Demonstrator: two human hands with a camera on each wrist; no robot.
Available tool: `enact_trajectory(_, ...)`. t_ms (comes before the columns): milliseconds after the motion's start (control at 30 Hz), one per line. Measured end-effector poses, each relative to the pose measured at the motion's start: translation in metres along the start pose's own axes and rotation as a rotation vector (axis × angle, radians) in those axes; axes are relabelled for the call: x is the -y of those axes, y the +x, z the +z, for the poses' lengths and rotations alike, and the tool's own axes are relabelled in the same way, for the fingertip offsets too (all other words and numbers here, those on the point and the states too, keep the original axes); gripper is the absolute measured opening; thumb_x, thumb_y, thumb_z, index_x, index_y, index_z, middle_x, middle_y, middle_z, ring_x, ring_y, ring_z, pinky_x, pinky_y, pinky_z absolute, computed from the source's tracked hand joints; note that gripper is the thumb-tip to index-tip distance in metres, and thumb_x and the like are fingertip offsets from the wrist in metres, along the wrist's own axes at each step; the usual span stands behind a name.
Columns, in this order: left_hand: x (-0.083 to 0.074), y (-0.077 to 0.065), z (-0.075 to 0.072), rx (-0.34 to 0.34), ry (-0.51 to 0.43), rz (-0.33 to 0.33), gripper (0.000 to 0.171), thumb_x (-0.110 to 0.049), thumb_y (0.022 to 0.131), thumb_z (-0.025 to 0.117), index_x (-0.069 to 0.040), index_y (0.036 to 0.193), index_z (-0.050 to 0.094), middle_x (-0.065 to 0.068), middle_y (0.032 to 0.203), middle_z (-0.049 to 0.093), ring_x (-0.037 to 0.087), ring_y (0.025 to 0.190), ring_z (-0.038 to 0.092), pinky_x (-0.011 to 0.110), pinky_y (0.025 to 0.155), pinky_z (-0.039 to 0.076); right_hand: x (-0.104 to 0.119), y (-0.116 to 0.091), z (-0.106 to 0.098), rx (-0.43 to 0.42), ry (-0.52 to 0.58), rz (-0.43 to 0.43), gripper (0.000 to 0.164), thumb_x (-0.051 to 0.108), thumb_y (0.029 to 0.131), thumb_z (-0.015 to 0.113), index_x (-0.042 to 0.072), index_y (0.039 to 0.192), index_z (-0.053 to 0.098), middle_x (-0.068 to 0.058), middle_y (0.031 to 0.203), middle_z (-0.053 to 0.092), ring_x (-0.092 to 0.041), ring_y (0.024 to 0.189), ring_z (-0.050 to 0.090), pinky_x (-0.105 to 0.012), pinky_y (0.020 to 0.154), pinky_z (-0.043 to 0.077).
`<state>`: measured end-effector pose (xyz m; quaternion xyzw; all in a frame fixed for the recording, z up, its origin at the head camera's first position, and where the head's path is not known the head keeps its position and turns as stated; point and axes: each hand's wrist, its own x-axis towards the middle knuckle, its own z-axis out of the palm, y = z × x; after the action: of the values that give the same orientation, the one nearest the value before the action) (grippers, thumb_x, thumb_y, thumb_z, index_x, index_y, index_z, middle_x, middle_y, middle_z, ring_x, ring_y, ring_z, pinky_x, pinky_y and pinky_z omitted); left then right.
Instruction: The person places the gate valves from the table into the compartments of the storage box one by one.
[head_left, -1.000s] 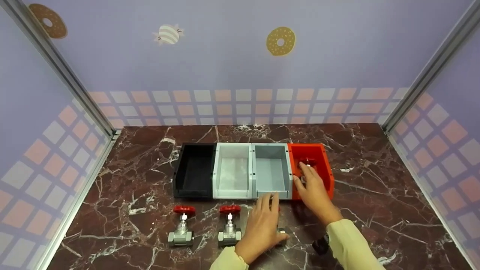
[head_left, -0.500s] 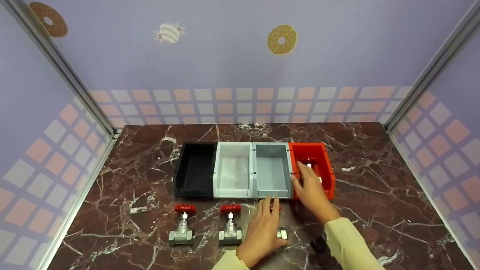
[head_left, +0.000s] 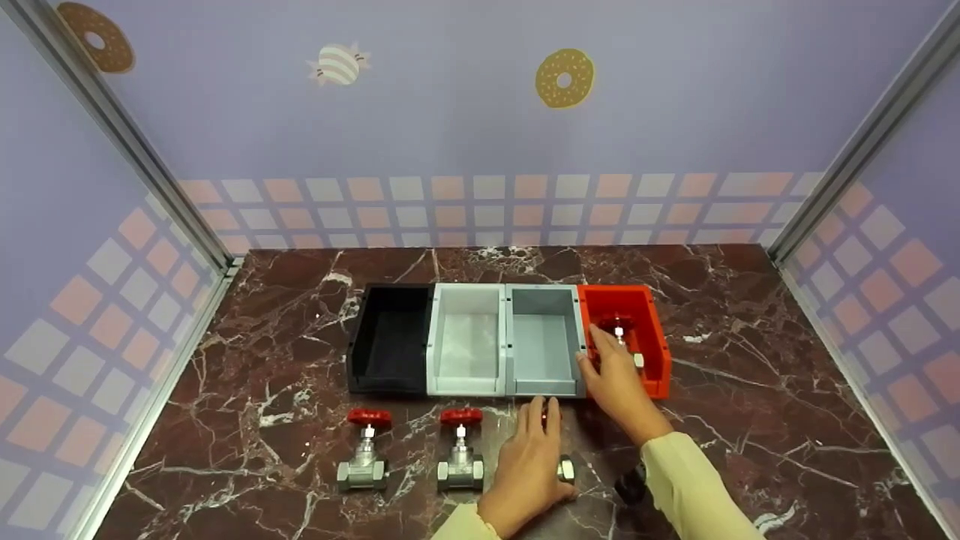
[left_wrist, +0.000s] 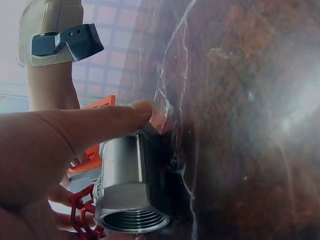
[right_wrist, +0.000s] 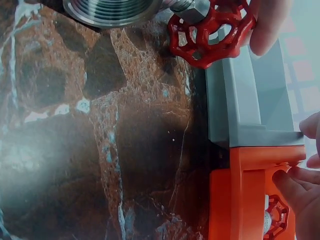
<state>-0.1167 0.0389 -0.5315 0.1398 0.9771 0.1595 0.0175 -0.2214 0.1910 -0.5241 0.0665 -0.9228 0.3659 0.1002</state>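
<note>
My left hand (head_left: 529,465) spans a metal valve (head_left: 565,471) lying on the marble tabletop. In the left wrist view its thumb lies along the valve's threaded body (left_wrist: 125,170), with fingers at the red handwheel (left_wrist: 82,207). The right wrist view has a fingertip against that handwheel (right_wrist: 212,35). My right hand (head_left: 619,382) reaches over the front of the red bin (head_left: 661,379), fingers extended by the wall shared with the grey bin (head_left: 545,386). Inside the red bin, a similar valve (head_left: 619,330) lies beside those fingers, partly hidden.
Left of the grey bin stand a white bin (head_left: 466,386) and a black bin (head_left: 388,384), joined in one row. Two more red-wheeled valves, one further left (head_left: 364,469) and one nearer (head_left: 460,466), lie before them. A dark object (head_left: 630,486) sits by the right sleeve.
My right hand has drawn slightly left and back from the valve in the red bin, exposing more of it. The left hand has shifted slightly, still over its valve.
</note>
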Motion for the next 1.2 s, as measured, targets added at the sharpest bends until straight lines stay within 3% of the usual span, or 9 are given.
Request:
enact_trajectory(367,-0.0028,0.0014,0.0069,-0.042,0.056,-0.003,0.127,-0.043,0.042,0.096,-0.004,0.146,0.034,0.016,0.146,0.041,0.036,0.134,0.043,0.042,0.079,0.058,-0.0012,0.0006,0.0045,0.01,-0.011,0.004,0.062,0.016,0.092,0.064,-0.008,0.143,0.038,-0.028,0.142,0.046,-0.038,0.131,0.048,-0.051,0.108,0.038)
enact_trajectory(700,-0.0014,0.0023,0.0083,-0.087,0.095,0.031,0.119,-0.041,0.041,0.095,-0.003,0.141,0.041,0.014,0.137,0.048,0.035,0.129,0.047,0.037,0.083,0.057,-0.0012,0.001,0.0056,0.02,-0.022,-0.002,0.062,0.015,0.091,0.065,-0.007,0.143,0.038,-0.026,0.142,0.046,-0.036,0.128,0.051,-0.05,0.105,0.041)
enact_trajectory(1000,-0.0004,0.0028,0.0069,-0.134,0.121,0.068,0.115,-0.041,0.036,0.095,-0.005,0.133,0.046,0.009,0.126,0.05,0.028,0.119,0.05,0.035,0.063,0.056,-0.0001,0.0007,0.005,0.037,-0.02,0.004,0.064,0.014,0.092,0.064,-0.008,0.144,0.036,-0.025,0.145,0.043,-0.035,0.132,0.047,-0.05,0.107,0.039)
enact_trajectory(1200,0.0005,0.0042,0.0069,-0.131,0.165,0.094,0.119,-0.046,0.034,0.095,-0.004,0.134,0.046,0.009,0.124,0.05,0.027,0.118,0.049,0.033,0.066,0.057,-0.0003,0.0004,0.0052,0.027,-0.019,-0.003,0.063,0.014,0.091,0.065,-0.008,0.144,0.036,-0.026,0.144,0.045,-0.035,0.13,0.049,-0.049,0.107,0.039)
